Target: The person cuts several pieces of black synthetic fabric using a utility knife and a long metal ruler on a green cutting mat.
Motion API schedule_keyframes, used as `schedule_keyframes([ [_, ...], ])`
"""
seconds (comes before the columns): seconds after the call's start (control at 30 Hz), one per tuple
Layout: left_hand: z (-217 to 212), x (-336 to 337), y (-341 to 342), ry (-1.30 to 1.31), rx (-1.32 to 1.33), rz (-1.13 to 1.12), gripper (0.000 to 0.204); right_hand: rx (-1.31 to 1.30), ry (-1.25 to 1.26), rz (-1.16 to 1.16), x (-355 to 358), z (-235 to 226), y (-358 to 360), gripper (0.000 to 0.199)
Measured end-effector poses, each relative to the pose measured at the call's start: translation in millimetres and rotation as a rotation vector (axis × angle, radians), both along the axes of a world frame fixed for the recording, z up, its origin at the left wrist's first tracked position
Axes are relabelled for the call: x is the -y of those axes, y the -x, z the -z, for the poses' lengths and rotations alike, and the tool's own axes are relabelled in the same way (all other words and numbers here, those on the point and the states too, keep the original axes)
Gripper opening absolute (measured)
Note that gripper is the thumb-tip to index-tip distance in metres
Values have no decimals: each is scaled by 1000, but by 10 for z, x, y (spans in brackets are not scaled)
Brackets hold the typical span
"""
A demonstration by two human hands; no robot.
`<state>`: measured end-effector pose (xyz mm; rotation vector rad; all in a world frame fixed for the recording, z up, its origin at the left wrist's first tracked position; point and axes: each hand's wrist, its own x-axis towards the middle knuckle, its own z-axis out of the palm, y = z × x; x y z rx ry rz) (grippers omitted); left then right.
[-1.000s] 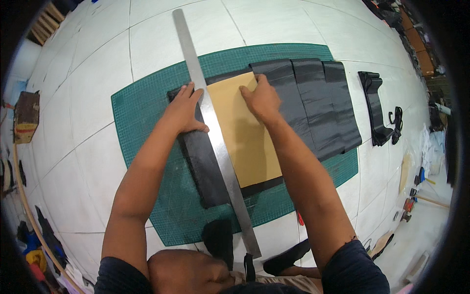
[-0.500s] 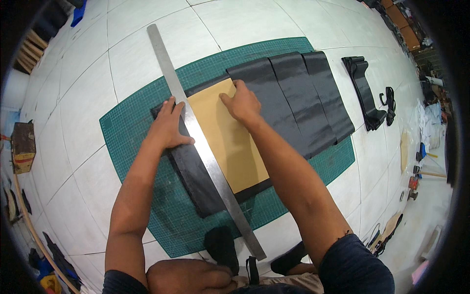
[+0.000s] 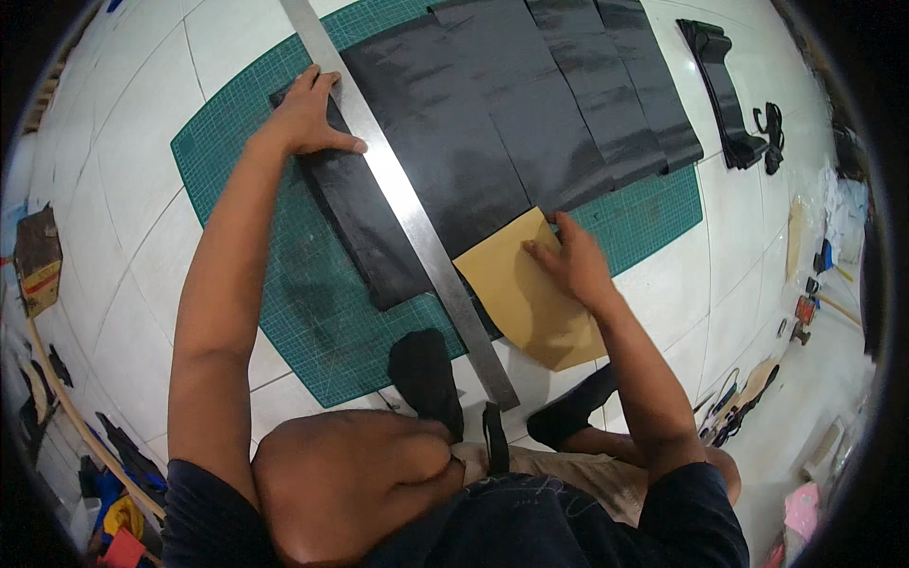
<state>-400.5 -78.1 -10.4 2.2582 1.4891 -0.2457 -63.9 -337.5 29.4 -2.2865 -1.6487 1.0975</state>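
A long steel ruler (image 3: pixel 402 204) lies slantwise over glossy black sheet material (image 3: pixel 454 123), which is spread in overlapping folds on a green cutting mat (image 3: pixel 317 331). My left hand (image 3: pixel 308 115) is open on the ruler's upper part, its thumb and fingertips pressing the metal and its palm over the black material. In my right hand (image 3: pixel 575 263) is a tan card (image 3: pixel 525 289), pinched near its upper right edge. The card is bent and tilted, over the mat's near edge and beside the ruler. Part of the right fingers is hidden behind the card.
White floor tiles (image 3: pixel 123 161) surround the mat. My feet in black socks (image 3: pixel 423 374) are at its near edge. To the right lie a folded black piece (image 3: pixel 724 95) and a coiled black cord (image 3: pixel 772 137). A worn box (image 3: pixel 40 260) stands far left.
My right hand has pulled the tan card off the black material toward me, uncovering the black surface. My left hand stays on the ruler. The view has tilted nearer to my body.
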Motion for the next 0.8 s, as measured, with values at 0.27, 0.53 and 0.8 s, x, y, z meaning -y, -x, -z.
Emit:
schedule_keyframes([
  [0.27, 24, -6, -13, -20, -28, -30, 131, 105, -55, 101, 249, -77, 190, 51],
  [0.53, -4, -23, -25, 17, 0, -28, 132, 216, -92, 146, 316, -30, 296, 51],
  [0.8, -68, 9, -89, 4, -22, -29, 128, 179, -159, 155, 362, 89, 259, 52],
])
